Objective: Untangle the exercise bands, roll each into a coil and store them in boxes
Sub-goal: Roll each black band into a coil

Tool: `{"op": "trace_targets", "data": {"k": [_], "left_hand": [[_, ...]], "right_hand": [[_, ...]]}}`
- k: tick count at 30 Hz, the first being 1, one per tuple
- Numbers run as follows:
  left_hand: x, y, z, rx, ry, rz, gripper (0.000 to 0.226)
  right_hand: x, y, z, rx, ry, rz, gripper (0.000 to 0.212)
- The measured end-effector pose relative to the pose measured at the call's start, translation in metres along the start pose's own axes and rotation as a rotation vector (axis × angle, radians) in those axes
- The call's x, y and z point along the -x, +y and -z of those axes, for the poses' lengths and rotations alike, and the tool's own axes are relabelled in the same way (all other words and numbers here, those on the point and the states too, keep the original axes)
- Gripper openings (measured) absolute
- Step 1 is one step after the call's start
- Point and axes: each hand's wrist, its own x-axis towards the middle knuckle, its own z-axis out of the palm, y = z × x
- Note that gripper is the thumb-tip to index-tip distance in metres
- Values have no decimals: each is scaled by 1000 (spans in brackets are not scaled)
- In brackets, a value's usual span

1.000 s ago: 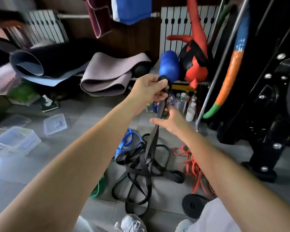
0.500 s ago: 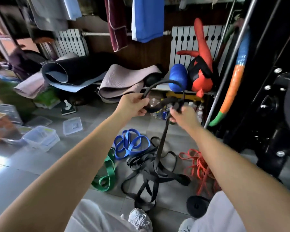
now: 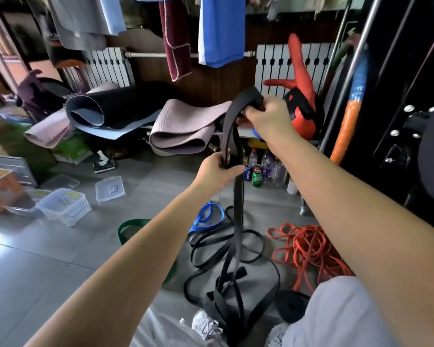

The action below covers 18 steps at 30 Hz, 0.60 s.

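The black band point(image 3: 238, 201) runs nearly upright. Its top loop is folded over the right hand point(image 3: 266, 116), whose fingers curl round it, high and far. Below and slightly left, the left hand point(image 3: 217, 169) grips the doubled strand between thumb and curled fingers. From that lower grip the band drops straight to the near floor point(image 3: 60, 259), into a loose tangle of its own loops beside a shoe point(image 3: 206, 324). The free length therefore lies below the left hand, the nearer one. I judge any coiling must draw it up along that vertical axis. A blue band point(image 3: 206, 217) and a green band point(image 3: 130, 227) lie left of the tangle and an orange band point(image 3: 308, 249) right. Clear boxes point(image 3: 63, 206) sit well apart, far left.
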Motion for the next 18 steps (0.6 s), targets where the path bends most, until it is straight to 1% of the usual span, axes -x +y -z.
{"op": "trace_targets", "data": {"k": [3, 5, 7, 8, 9, 11, 13, 15, 18], "left_hand": [[-1, -6, -8, 40, 24, 2, 9], [-1, -10, -12, 46, 41, 40, 5], [-1, -15, -13, 45, 37, 87, 13], [-2, -19, -11, 66, 48, 114, 17], [-2, -22, -7, 110, 74, 139, 17], [-3, -30, 4, 195, 156, 179, 16], [-4, -37, 16, 203, 215, 194, 16], [-1, -42, 24, 195, 205, 195, 16], [8, -42, 26, 187, 107, 186, 33]], "right_hand": [[2, -3, -2, 45, -89, 9, 21], [7, 2, -1, 185, -132, 4, 15], [11, 11, 5, 256, -142, -69, 9], [15, 18, 10, 273, -137, -122, 13], [19, 27, 14, 292, -135, -165, 15], [34, 48, 21, 345, -165, -235, 7], [50, 69, 25, 358, -194, -305, 9], [65, 83, 24, 323, -220, -371, 17], [84, 94, 16, 297, -261, -402, 21]]}}
